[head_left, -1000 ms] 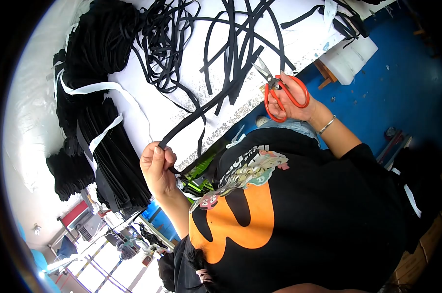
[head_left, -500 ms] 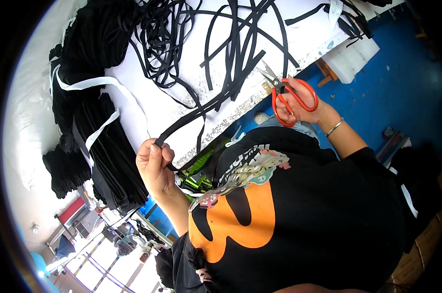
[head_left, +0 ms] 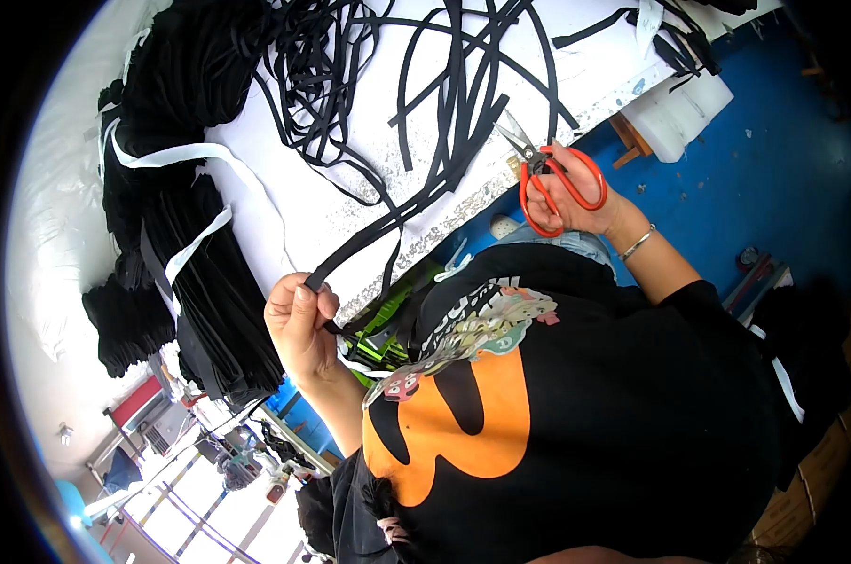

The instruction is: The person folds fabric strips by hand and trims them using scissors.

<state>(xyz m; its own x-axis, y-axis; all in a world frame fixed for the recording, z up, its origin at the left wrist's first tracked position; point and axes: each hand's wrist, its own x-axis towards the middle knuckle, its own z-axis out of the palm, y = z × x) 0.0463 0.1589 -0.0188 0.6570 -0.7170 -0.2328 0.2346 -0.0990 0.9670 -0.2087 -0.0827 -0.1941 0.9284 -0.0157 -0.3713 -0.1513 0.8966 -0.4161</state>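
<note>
My left hand [head_left: 300, 324] pinches the end of a black fabric strip [head_left: 374, 231] between thumb and fingers, just off the table's edge. From there the strip runs up and right across the white table [head_left: 247, 202] to other black strips. My right hand [head_left: 581, 202] is closed around the red handles of a pair of scissors [head_left: 536, 162]. The blades are slightly parted and point up and left, close to the free ends of the strips at the table edge. Another black strip hangs below my left hand toward my shirt.
Tangled black strips [head_left: 317, 85] lie on the table. Stacked black fabric pieces [head_left: 204, 282] line its left side, with a white ribbon [head_left: 176, 158] over them. A white plastic-wrapped block [head_left: 675, 122] stands beyond the edge above the blue floor [head_left: 745, 160].
My left hand has shifted slightly down and right with the strip. My right hand and the scissors have moved a little up and left.
</note>
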